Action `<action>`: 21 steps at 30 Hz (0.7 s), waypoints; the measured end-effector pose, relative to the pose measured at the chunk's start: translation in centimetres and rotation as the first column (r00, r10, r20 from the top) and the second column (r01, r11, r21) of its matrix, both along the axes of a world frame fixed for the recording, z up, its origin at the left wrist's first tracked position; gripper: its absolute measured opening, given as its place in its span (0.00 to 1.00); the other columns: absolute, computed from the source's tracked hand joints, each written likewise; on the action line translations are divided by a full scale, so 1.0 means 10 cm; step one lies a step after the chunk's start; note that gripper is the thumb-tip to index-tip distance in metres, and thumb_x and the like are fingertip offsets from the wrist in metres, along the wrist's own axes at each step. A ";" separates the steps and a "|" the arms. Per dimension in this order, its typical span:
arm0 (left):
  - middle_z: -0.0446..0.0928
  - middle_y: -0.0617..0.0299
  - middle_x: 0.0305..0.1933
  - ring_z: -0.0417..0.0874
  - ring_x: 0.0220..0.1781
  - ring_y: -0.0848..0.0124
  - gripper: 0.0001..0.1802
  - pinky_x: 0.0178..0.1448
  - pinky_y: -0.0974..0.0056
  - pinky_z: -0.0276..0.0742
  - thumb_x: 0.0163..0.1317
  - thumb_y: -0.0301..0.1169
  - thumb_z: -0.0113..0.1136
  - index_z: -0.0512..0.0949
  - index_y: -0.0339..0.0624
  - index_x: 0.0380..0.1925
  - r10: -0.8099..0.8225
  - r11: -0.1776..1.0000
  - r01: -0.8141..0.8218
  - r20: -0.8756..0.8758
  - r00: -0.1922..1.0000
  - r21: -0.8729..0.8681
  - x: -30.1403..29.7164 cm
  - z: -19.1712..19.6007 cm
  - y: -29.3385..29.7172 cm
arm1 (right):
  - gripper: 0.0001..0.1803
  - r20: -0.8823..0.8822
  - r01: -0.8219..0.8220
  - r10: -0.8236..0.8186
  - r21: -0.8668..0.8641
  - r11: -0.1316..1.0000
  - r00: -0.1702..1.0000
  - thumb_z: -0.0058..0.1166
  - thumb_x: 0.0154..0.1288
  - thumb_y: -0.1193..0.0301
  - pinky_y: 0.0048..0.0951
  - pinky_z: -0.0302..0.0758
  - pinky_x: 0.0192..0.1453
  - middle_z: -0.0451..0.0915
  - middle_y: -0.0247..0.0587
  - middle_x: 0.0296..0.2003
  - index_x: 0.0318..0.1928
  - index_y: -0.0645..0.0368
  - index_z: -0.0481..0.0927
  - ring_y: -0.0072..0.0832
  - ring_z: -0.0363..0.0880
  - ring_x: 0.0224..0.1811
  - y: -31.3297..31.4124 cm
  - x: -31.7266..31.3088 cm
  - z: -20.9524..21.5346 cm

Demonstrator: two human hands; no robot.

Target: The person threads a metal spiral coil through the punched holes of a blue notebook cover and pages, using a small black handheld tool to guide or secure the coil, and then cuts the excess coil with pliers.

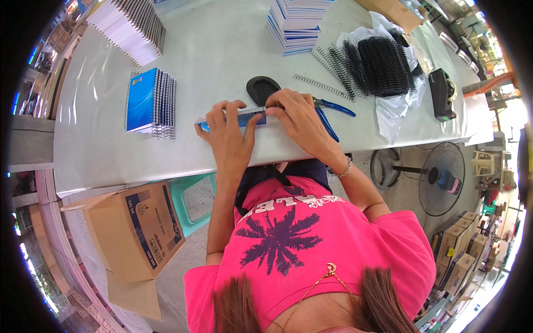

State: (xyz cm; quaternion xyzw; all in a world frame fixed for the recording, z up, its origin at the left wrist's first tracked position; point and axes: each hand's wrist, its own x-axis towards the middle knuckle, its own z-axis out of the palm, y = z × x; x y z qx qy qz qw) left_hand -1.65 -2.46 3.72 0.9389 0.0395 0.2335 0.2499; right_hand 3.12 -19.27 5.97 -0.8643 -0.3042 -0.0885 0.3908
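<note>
Head view: left hand (232,137), half curled, holds the book (253,119) — I'd keep it still; right hand (300,119) pinches its end.

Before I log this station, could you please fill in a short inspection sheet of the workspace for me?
Surface: shiny pale table, in use.
Job's things: blue booklet between the hands; loose coil beyond them; black coil pile on white wrapping.
Clutter: blue-handled pliers by the right hand; dark oval item; tape dispenser; notebook stacks at left; paper stack at the far side.
Hands: left hand holds the booklet; right hand's fingers are at its right end, grip unclear.
Cables: nothing seen clearly.
Surroundings: open cardboard box and green stool at left; fan and cartons at right.
</note>
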 end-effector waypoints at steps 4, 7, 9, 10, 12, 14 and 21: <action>0.60 0.49 0.60 0.59 0.66 0.52 0.35 0.69 0.44 0.54 0.50 0.38 0.77 0.69 0.45 0.56 0.125 0.955 -0.055 0.228 0.966 -0.292 -0.04 -0.06 -0.02 | 0.09 0.001 -0.004 0.004 -0.063 0.998 1.000 0.51 0.72 0.65 0.38 0.61 0.58 0.77 0.39 0.37 0.43 0.57 0.77 0.36 0.74 0.47 0.00 0.01 0.04; 0.60 0.49 0.60 0.58 0.68 0.52 0.41 0.69 0.45 0.56 0.47 0.36 0.80 0.66 0.41 0.59 0.187 0.941 -0.092 0.276 0.943 -0.325 -0.04 -0.15 0.01 | 0.08 0.052 0.024 -0.022 -0.043 0.999 0.998 0.51 0.72 0.66 0.38 0.61 0.57 0.77 0.40 0.37 0.42 0.57 0.77 0.37 0.74 0.47 0.05 -0.02 0.07; 0.61 0.50 0.59 0.59 0.66 0.52 0.42 0.67 0.47 0.59 0.47 0.35 0.80 0.65 0.39 0.58 0.175 0.937 -0.086 0.243 0.954 -0.337 -0.05 -0.16 0.04 | 0.08 0.084 0.013 -0.003 -0.110 0.994 0.996 0.51 0.71 0.67 0.37 0.62 0.57 0.77 0.40 0.37 0.43 0.56 0.78 0.38 0.74 0.47 0.06 -0.02 0.07; 0.60 0.49 0.58 0.61 0.64 0.52 0.41 0.66 0.49 0.60 0.47 0.35 0.80 0.65 0.37 0.57 0.145 0.931 -0.062 0.209 0.967 -0.359 -0.05 -0.16 0.05 | 0.07 0.052 -0.006 0.013 -0.128 0.992 0.999 0.51 0.71 0.67 0.38 0.63 0.56 0.77 0.40 0.38 0.43 0.56 0.78 0.38 0.74 0.46 0.06 -0.02 0.05; 0.61 0.49 0.56 0.63 0.61 0.53 0.39 0.64 0.52 0.62 0.46 0.34 0.80 0.65 0.36 0.54 0.102 0.911 -0.033 0.149 0.984 -0.410 -0.06 -0.19 0.08 | 0.07 -0.014 -0.047 0.045 -0.162 0.986 0.999 0.52 0.69 0.69 0.41 0.64 0.55 0.77 0.39 0.38 0.45 0.56 0.78 0.39 0.74 0.46 0.05 -0.02 0.01; 0.62 0.51 0.52 0.65 0.58 0.55 0.37 0.63 0.55 0.63 0.46 0.34 0.80 0.65 0.35 0.50 0.073 0.887 -0.018 0.100 0.992 -0.462 -0.07 -0.24 0.14 | 0.08 -0.181 -0.192 0.167 -0.136 0.972 0.969 0.54 0.67 0.70 0.43 0.65 0.56 0.77 0.41 0.44 0.45 0.56 0.78 0.42 0.73 0.50 -0.03 0.11 0.03; 0.61 0.56 0.47 0.65 0.53 0.60 0.39 0.61 0.58 0.64 0.42 0.35 0.81 0.65 0.36 0.47 -0.165 0.863 0.183 0.079 0.983 -0.471 -0.02 -0.23 0.37 | 0.17 -0.152 -0.378 0.355 -0.167 0.911 0.922 0.63 0.57 0.70 0.40 0.62 0.71 0.62 0.44 0.69 0.48 0.55 0.78 0.47 0.64 0.68 -0.15 0.77 -0.16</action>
